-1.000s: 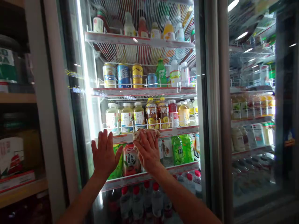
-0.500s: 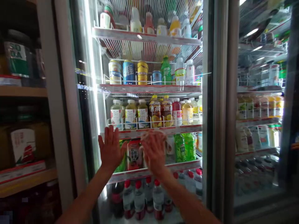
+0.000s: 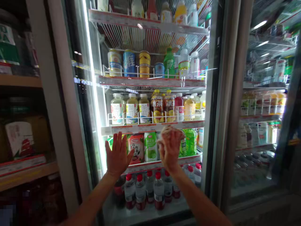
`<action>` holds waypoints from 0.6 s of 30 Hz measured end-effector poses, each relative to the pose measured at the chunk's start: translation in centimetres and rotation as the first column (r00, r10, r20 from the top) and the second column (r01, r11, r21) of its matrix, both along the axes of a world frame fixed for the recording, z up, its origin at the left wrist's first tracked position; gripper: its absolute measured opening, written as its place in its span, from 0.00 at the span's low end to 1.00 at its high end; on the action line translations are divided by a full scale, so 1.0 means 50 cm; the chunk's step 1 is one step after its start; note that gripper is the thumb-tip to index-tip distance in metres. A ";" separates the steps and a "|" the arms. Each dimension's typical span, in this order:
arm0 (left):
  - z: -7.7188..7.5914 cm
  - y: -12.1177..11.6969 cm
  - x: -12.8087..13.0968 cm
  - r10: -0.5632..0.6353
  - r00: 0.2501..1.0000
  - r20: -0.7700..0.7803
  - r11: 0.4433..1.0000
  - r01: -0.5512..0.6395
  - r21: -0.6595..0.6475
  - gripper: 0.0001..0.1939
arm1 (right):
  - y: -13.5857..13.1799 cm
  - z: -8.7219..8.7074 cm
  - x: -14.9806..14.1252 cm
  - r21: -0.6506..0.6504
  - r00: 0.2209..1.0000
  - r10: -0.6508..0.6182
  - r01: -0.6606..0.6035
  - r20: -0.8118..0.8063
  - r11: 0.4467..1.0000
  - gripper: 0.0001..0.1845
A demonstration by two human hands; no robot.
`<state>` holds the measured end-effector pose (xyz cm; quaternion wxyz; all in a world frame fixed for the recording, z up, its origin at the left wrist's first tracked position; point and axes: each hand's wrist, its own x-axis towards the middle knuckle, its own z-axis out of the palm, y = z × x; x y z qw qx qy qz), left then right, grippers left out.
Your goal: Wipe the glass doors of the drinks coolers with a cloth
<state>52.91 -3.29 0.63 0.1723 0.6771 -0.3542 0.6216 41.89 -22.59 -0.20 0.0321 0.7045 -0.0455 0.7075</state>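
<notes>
A glass cooler door [image 3: 82, 72] with faint reflections on it stands in front of me. My left hand [image 3: 118, 157] is raised flat toward the glass, fingers up and spread, holding nothing. My right hand [image 3: 170, 153] presses a crumpled pinkish-beige cloth [image 3: 173, 132] toward the door, at the height of the fourth shelf. Some of the cloth is hidden by my fingers. Behind the glass, between my hands, are a red tea bottle [image 3: 136, 147] and a green-and-white coconut water container [image 3: 150, 146].
Bottled teas [image 3: 132, 108] fill the shelf above my hands, and cans [image 3: 144, 64] stand higher up. Red-capped bottles [image 3: 159, 190] stand at the bottom. A metal door frame [image 3: 227, 103] separates a second cooler on the right. Wooden shelves [image 3: 21, 81] with jars are at left.
My right hand has slid the cloth to the right, uncovering the coconut water container. My left hand has shifted slightly right and lower, still spread. The camera view has also tilted a little.
</notes>
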 end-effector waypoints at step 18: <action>-0.015 0.071 0.019 0.039 0.994 -0.106 0.996 -0.047 -0.077 0.39 | 0.117 -0.052 0.040 -0.192 0.973 0.086 -0.128 -0.213 0.973 0.23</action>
